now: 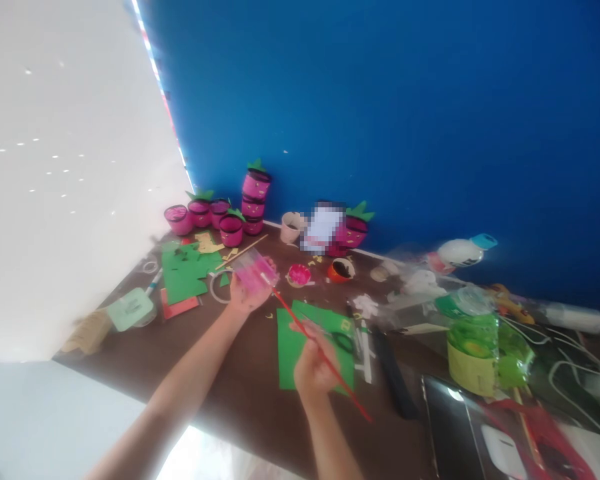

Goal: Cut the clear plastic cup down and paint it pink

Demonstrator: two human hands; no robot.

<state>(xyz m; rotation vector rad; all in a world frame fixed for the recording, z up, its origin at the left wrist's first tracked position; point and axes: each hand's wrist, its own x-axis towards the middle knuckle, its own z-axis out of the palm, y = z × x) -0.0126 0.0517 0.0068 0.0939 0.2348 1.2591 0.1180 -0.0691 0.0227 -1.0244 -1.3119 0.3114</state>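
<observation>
My left hand (249, 291) is closed round a small clear cup painted pink (254, 270), held over the brown table (220, 373). My right hand (314, 365) grips a thin red paintbrush (325, 360) whose tip reaches the cup. Below my right hand lies a green paper sheet (293, 347) with scissors (341, 341) on it. A pink paint dish (299, 275) sits just beyond the cup. The picture is blurred.
Several pink strawberry-like cups (230, 217) with green tops stand along the blue wall (405, 120). Green paper scraps (183, 270) lie at the left. A green and yellow container (475, 353), a white bottle (460, 252), cables and a dark tablet (450, 433) crowd the right.
</observation>
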